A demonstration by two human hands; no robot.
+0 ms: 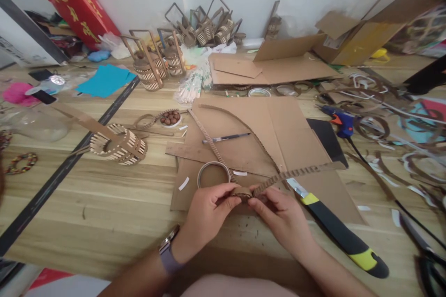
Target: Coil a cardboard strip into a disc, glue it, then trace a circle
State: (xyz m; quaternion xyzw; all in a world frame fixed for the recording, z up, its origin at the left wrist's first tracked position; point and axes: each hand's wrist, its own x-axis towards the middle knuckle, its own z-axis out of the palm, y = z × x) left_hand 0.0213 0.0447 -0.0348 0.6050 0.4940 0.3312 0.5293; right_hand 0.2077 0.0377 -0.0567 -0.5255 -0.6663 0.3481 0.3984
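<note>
My left hand and my right hand meet low in the middle of the view, both pinched on a small coil of corrugated cardboard strip. The strip's loose end runs up and to the right over a flat cardboard sheet. A ring of tape lies just above my left hand. A black and yellow utility knife lies right of my right hand, blade pointing toward it. A pen rests on the sheet above.
A cardboard lantern-like basket lies at the left, similar finished ones stand behind. A blue glue gun and curled cardboard scraps fill the right. A dish of nuts, scissors, flat boxes at the back.
</note>
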